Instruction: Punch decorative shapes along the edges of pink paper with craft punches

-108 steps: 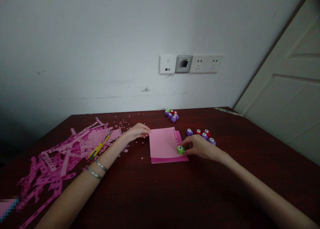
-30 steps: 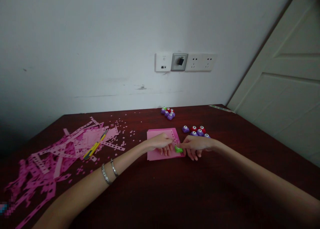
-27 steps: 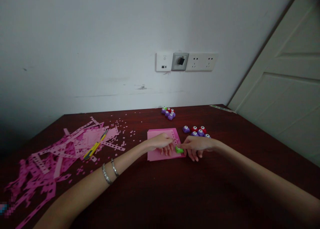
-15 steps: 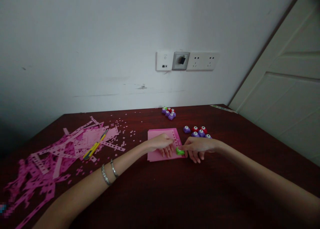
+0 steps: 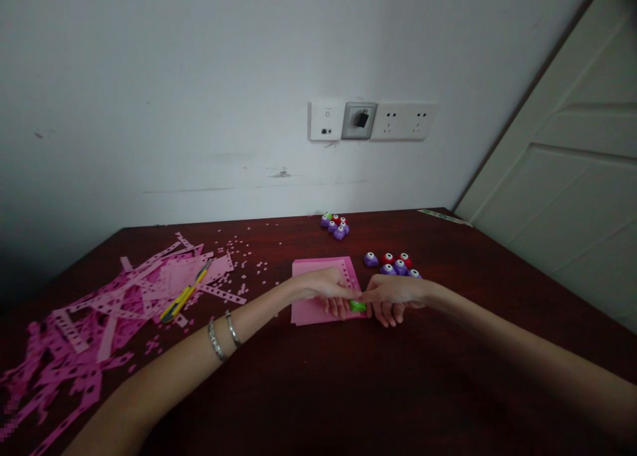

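A stack of pink paper sheets (image 5: 313, 287) lies on the dark red table (image 5: 348, 383), with a row of small holes along its right edge. My left hand (image 5: 328, 289) rests on the sheets, fingers curled down onto the paper near that edge. My right hand (image 5: 393, 295) is closed round a small green paper punch (image 5: 357, 305) at the sheet's lower right corner. The two hands touch at the fingertips and hide most of the punch.
Several purple and red punches (image 5: 393, 263) sit just behind my right hand, and another cluster of punches (image 5: 335, 225) stands near the wall. Pink paper strips (image 5: 99, 310) and a yellow utility knife (image 5: 184, 295) cover the left side. Punched bits (image 5: 243, 257) are scattered about.
My left hand moved from the sheet's left edge onto the paper beside the punch. Over the last second both hands and the punch shifted slightly down the sheet's right edge.
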Available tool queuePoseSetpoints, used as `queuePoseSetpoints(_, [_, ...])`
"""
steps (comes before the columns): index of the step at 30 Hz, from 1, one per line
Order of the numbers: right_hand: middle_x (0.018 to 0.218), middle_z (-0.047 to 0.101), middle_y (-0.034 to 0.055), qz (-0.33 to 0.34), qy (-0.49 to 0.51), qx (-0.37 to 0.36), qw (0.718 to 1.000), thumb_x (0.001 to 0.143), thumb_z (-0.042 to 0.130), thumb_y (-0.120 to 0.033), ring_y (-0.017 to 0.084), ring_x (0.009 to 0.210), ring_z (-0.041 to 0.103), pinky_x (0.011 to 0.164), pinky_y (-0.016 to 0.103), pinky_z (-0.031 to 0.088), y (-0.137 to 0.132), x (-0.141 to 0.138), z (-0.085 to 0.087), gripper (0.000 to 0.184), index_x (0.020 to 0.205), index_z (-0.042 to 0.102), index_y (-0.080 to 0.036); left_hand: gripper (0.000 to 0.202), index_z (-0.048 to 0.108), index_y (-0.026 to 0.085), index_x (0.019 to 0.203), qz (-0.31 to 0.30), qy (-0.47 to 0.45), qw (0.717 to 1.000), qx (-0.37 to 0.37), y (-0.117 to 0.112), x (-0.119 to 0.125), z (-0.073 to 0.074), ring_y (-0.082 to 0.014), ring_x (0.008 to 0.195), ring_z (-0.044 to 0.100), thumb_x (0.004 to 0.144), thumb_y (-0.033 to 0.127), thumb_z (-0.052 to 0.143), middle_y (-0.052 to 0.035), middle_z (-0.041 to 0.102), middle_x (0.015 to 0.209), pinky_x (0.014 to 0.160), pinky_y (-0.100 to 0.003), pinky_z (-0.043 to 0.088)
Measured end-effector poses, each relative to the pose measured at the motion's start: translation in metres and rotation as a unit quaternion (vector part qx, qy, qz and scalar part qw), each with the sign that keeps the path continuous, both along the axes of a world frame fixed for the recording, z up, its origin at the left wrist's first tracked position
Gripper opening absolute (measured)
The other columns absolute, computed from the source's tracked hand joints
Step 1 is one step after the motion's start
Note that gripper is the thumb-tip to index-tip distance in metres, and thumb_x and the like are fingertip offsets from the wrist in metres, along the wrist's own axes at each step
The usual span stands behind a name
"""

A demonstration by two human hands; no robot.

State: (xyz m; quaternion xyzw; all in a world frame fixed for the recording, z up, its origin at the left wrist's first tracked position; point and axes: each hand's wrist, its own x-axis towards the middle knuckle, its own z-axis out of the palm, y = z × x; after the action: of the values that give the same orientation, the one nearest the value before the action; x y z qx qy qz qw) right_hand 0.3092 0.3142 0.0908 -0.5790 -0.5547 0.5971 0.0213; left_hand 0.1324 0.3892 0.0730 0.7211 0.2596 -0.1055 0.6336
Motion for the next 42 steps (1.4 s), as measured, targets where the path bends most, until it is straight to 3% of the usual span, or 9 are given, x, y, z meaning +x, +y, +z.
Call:
queuePoseSetpoints(6, [0.049,0.061,0.0058,0.005,-0.036,-0.033,0.999,0.078,0.053,-0.051,0.009,0.041,0.054,0.038,0.017,0.043,0.010,-0.007,0.006,0.045,0.059,0.059,-0.010,0.039,0.068,0.013,0.074,-0.004,0.000,1.000,0.011,0.007,0.003,-0.008,-0.0101,0.046,0.051,0.070,0.052,0.062,-0.0044,0.061,0.055,0.048,-0.026,0.039])
queuePoseSetpoints(16, [0.053,0.063,0.0056,0.014,-0.040,-0.007,0.999,0.079,0.055,-0.045,0.016,0.055,0.063,0.047,0.024,0.051,0.006,-0.014,0.014,0.034,0.065,0.061,-0.015,0.043,0.062,0.012,0.063,0.025,0.019,0.999,0.038,-0.005,0.004,0.003,-0.0084,0.041,0.047,0.067,0.055,0.064,-0.0032,0.059,0.052,0.044,-0.025,0.035])
queuePoseSetpoints(23, [0.046,0.059,0.0030,-0.001,-0.055,0.011,0.998,0.082,0.049,-0.048,0.010,0.037,0.055,0.036,0.019,0.045,-0.002,-0.013,0.012,0.043,0.060,0.055,-0.012,0.044,0.060,0.013,0.062,0.017,-0.012,0.984,0.178,-0.011,-0.002,0.017,-0.0080,0.043,0.047,0.071,0.057,0.058,0.0005,0.054,0.050,0.044,-0.022,0.034])
queuePoseSetpoints(27, [0.049,0.060,0.0033,-0.015,-0.058,0.076,0.995,0.082,0.048,-0.053,0.011,0.038,0.055,0.037,0.021,0.047,-0.010,-0.011,0.012,0.044,0.064,0.054,-0.013,0.040,0.063,0.014,0.068,0.023,-0.066,0.947,0.313,-0.008,-0.016,0.032,-0.0093,0.055,0.050,0.072,0.054,0.057,-0.0008,0.059,0.061,0.051,-0.022,0.034])
queuePoseSetpoints(31, [0.052,0.060,0.0023,-0.042,-0.069,0.159,0.984,0.083,0.046,-0.050,0.010,0.039,0.054,0.037,0.020,0.043,-0.018,-0.007,0.028,0.040,0.069,0.054,-0.014,0.038,0.063,0.014,0.071,0.010,-0.046,0.906,0.421,0.006,-0.035,0.038,-0.0118,0.063,0.051,0.066,0.052,0.064,-0.0032,0.060,0.070,0.058,-0.023,0.035])
queuePoseSetpoints(35, [0.077,0.064,0.0051,-0.003,-0.121,0.326,0.938,0.077,0.057,-0.031,0.011,0.057,0.057,0.051,0.023,0.046,-0.025,-0.003,0.035,0.018,0.083,0.060,-0.014,0.047,0.062,0.014,0.081,-0.013,-0.031,0.880,0.473,0.018,-0.048,0.025,-0.0148,0.072,0.050,0.058,0.055,0.069,-0.0059,0.058,0.082,0.063,-0.025,0.037])
queuePoseSetpoints(37, [0.092,0.062,0.0061,0.049,-0.126,0.386,0.912,0.072,0.061,-0.023,0.013,0.069,0.057,0.062,0.025,0.046,-0.028,-0.003,0.028,0.025,0.096,0.061,-0.016,0.049,0.062,0.014,0.084,-0.031,-0.020,0.879,0.475,0.022,-0.050,0.015,-0.0154,0.073,0.050,0.057,0.054,0.070,-0.0055,0.057,0.083,0.064,-0.025,0.037])
queuePoseSetpoints(39, [0.098,0.058,0.0059,0.092,-0.115,0.404,0.903,0.070,0.061,-0.020,0.014,0.073,0.054,0.064,0.024,0.045,-0.029,-0.005,0.019,0.035,0.105,0.059,-0.018,0.048,0.061,0.014,0.086,-0.045,-0.012,0.884,0.465,0.024,-0.050,0.008,-0.0156,0.073,0.049,0.057,0.052,0.071,-0.0048,0.057,0.082,0.065,-0.026,0.037])
queuePoseSetpoints(42, [0.093,0.056,0.0049,0.118,-0.110,0.419,0.894,0.073,0.059,-0.019,0.014,0.072,0.052,0.062,0.023,0.043,-0.028,-0.007,0.006,0.030,0.102,0.061,-0.018,0.046,0.059,0.013,0.088,-0.051,-0.012,0.891,0.450,0.025,-0.051,0.003,-0.0161,0.075,0.049,0.059,0.047,0.071,-0.0050,0.057,0.084,0.067,-0.026,0.037])
